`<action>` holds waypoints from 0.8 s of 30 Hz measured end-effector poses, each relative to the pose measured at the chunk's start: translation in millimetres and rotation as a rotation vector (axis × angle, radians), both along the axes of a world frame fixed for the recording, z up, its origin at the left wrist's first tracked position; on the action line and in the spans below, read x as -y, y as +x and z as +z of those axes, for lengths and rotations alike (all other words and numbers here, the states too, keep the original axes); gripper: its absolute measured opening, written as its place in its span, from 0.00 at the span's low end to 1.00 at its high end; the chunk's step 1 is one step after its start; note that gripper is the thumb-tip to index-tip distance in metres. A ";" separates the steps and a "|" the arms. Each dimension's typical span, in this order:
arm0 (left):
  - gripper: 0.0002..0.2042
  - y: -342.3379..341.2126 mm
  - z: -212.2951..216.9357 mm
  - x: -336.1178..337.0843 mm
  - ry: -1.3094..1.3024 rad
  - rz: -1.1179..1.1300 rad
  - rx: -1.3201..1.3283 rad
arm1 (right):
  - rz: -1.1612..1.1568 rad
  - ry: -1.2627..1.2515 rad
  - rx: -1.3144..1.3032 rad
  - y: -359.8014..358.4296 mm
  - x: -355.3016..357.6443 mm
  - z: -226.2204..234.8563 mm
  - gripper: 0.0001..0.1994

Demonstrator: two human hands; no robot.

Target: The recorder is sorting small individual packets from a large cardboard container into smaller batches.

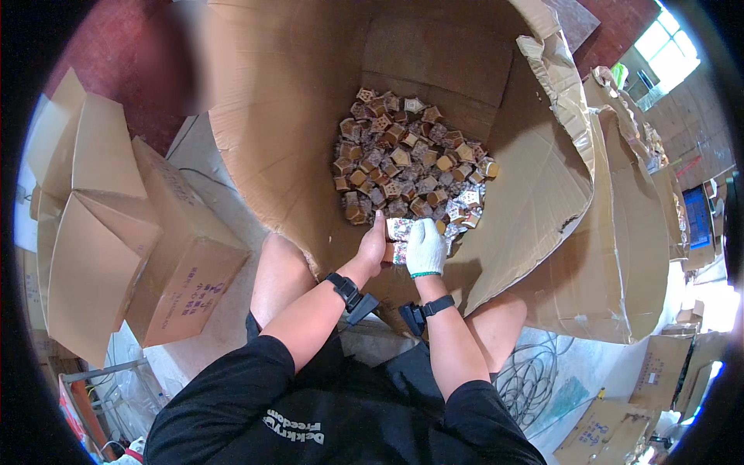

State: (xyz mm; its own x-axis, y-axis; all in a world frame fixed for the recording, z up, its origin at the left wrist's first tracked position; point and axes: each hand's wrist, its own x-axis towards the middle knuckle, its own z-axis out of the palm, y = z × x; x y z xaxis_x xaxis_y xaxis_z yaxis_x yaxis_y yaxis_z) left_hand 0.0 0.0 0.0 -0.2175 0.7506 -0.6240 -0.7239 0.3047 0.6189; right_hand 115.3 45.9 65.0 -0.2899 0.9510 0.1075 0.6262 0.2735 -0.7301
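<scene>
My bare left hand (373, 248) is closed against the left ends of two small patterned blocks (398, 230), pale on top with coloured speckles and one just nearer than the other. My right hand (426, 249), in a white knitted glove with a green cuff edge, closes on the same blocks from the right; its fingertips are partly hidden. Just beyond both hands lies a heap of small brown and white house-like or star-topped pieces (399, 159), many apparently in clear wrap. They lie inside a large cardboard carton (434, 46) that opens toward me.
Left of me stands an open cardboard box (186, 263) with raised flaps. Another large carton (620, 232) is against the right side. Coiled black cable (531, 380) lies on the floor at the lower right, near flattened cardboard (604, 434). The carton's torn rim (570, 101) curves inward.
</scene>
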 end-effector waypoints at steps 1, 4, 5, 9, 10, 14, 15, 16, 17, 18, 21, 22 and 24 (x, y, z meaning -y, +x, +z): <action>0.34 -0.3 8.5 1.1 -0.040 0.002 -0.033 | -0.033 -0.022 -0.011 -1.1 1.0 0.6 0.18; 0.33 -0.2 22.4 5.9 -0.062 -0.020 -0.472 | -0.118 -0.049 -0.064 -7.5 -0.2 -14.1 0.20; 0.32 3.7 24.8 10.8 -0.054 -0.052 -0.864 | -0.177 -0.068 -0.090 -5.8 2.0 -23.5 0.21; 0.28 13.3 47.0 19.2 -0.072 -0.005 -0.978 | -0.241 -0.257 -0.085 -2.1 4.6 -25.7 0.29; 0.28 11.5 42.7 19.4 -0.073 0.002 -0.978 | -0.248 -0.277 -0.090 -4.5 5.6 -23.9 0.31; 0.28 13.9 38.2 17.2 -0.114 -0.001 -0.903 | -0.274 -0.292 -0.112 2.6 -2.2 -34.3 0.32; 0.29 13.2 35.9 17.8 -0.145 -0.006 -0.823 | -0.186 -0.338 -0.090 4.4 -6.3 -35.4 0.32; 0.29 13.0 32.1 19.0 -0.145 -0.007 -0.823 | -0.097 -0.383 -0.068 5.0 -8.1 -37.2 0.32; 0.29 12.9 28.7 20.6 -0.142 0.027 -0.744 | -0.097 -0.384 -0.067 4.6 -6.8 -39.9 0.32; 0.29 13.7 28.9 20.9 -0.137 0.059 -0.665 | -0.092 -0.333 -0.074 5.5 -6.3 -43.5 0.31; 0.30 17.6 33.4 22.9 -0.202 0.060 -0.542 | -0.035 -0.293 -0.077 11.5 -8.4 -55.1 0.27; 0.30 20.9 37.7 23.1 -0.206 0.058 -0.536 | 0.017 -0.303 -0.075 16.1 -9.5 -60.0 0.24; 0.32 22.9 43.3 22.9 -0.325 0.040 -0.502 | 0.038 -0.300 -0.025 18.1 -13.1 -68.7 0.22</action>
